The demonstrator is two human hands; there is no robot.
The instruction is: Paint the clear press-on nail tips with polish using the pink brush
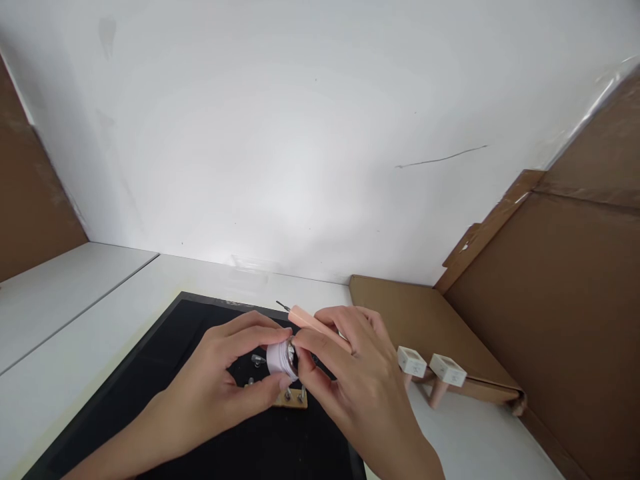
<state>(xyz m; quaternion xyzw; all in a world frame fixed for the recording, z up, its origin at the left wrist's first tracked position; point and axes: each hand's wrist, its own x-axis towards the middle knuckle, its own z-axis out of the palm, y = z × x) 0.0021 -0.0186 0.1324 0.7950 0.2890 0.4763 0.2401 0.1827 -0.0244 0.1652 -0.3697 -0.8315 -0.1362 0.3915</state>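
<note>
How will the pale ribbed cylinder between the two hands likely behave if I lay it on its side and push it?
The pale ribbed cylinder would probably roll, since its outer wall looks round. It seems stiff rather than floppy: no dent shows where the left hand pinches it. Its ridges may help a little against slipping.

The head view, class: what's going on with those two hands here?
A person's left hand holds a white cylinder. The right hand holds a pink-handled tool, thin tip pointing up and left, with its fingers at the cylinder's shiny end. Below, a small yellowish strip lies on a black mat.
</note>
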